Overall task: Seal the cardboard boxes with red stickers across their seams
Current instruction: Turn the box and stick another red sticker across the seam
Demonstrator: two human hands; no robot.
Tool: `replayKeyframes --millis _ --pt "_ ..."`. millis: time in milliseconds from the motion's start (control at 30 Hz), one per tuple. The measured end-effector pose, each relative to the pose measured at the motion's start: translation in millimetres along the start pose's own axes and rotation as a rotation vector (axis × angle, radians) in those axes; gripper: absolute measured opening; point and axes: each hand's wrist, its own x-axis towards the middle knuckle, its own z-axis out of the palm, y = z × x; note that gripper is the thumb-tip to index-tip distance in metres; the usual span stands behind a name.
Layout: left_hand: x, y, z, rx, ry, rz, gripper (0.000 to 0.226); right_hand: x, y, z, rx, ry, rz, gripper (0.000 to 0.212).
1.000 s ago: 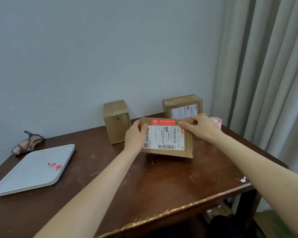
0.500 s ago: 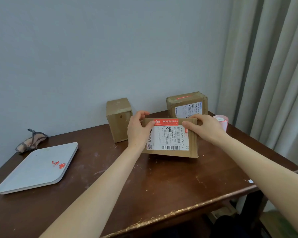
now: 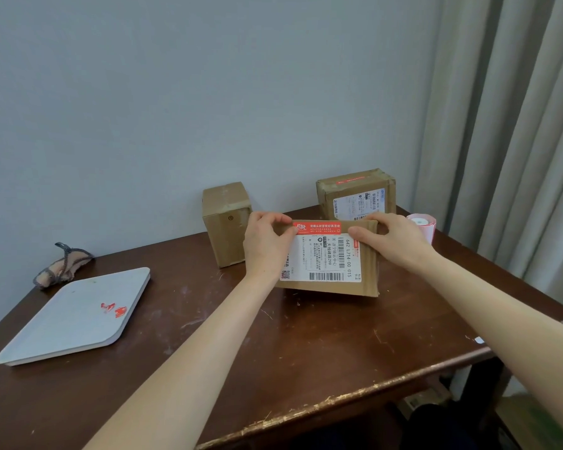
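A flat cardboard box (image 3: 368, 271) with a white shipping label stands tilted up on the table's middle. A red sticker (image 3: 317, 227) runs along its top edge. My left hand (image 3: 267, 245) grips the box's left end, thumb at the sticker's left end. My right hand (image 3: 394, 237) grips the right end, thumb pressed on the front face. Behind on the left stands a tall plain box (image 3: 226, 222). At the back right sits another box (image 3: 356, 194) with a red sticker on its top.
A pink-and-white sticker roll (image 3: 421, 224) stands at the right behind my right hand. A white tray (image 3: 62, 323) with red sticker scraps lies at the left, with a crumpled cloth (image 3: 61, 264) behind it. The table's worn front edge (image 3: 338, 401) is near. Curtains hang at right.
Both hands have shifted along the box's top edge; my left thumb has moved up to the sticker's left end. The view has moved a little to the left.
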Motion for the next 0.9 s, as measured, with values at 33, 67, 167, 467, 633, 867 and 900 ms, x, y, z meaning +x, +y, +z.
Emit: replayKeyframes --millis 33,67,167,467,633,867,900 --pt "0.4 1.2 -0.2 0.01 0.0 -0.002 0.01 0.0 0.0 0.3 0.0 -0.001 0.003 0.047" --pt "0.6 2.0 -0.4 0.021 0.0 -0.002 0.01 0.0 0.1 0.2 0.002 -0.001 0.004 0.047" --pt "1.5 4.2 -1.1 0.053 -0.002 -0.007 0.012 -0.5 -0.4 0.2 0.004 -0.007 0.004 0.049" --pt "6.7 7.6 -4.7 0.156 -0.052 -0.01 0.011 0.7 0.7 1.0 -0.001 -0.008 -0.001 0.039" --pt "10.3 4.3 -4.4 0.213 -0.086 -0.006 0.015 0.9 -0.2 2.4 -0.014 -0.013 -0.005 0.045" --pt "11.6 3.8 -6.4 0.252 -0.121 0.007 0.018 1.2 0.0 3.2 -0.008 -0.018 -0.003 0.041" --pt "11.5 4.6 -6.8 0.257 -0.125 0.008 0.019 0.9 -0.2 3.0 -0.006 -0.017 -0.003 0.04"
